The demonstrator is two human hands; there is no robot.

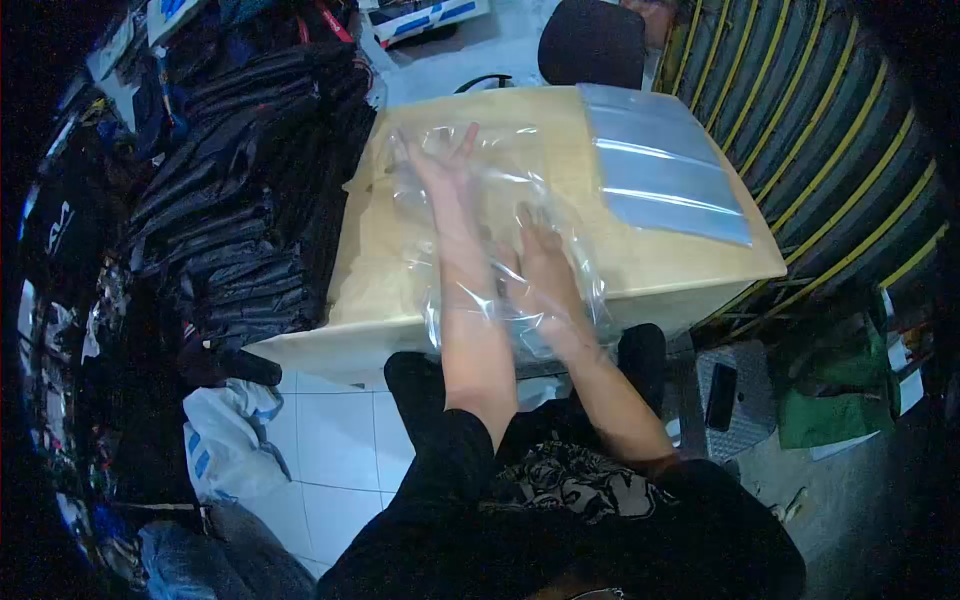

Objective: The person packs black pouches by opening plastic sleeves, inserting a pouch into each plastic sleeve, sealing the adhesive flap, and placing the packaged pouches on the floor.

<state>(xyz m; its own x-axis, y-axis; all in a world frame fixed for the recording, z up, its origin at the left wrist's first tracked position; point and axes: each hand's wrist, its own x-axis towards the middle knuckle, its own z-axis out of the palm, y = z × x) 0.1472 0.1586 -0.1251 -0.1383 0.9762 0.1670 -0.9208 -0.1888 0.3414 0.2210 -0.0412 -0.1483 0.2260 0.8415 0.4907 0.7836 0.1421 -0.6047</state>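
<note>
A clear plastic bag lies loose and crumpled on the pale wooden table. My left hand reaches far forward at the bag's far end, fingers spread wide, with the film around the hand and forearm. Closer to me, my right hand is at the near right part of the bag, fingers stretched forward and somewhat blurred. Film shines across its wrist; whether this hand is inside the bag or only against it I cannot tell. Neither hand grips anything visible.
A flat stack of clear plastic bags rests on the table's right side. Dark folded packets are piled high at the left. Yellow-edged dark rolls or folds stand at the right. A phone lies below, beside green cloth.
</note>
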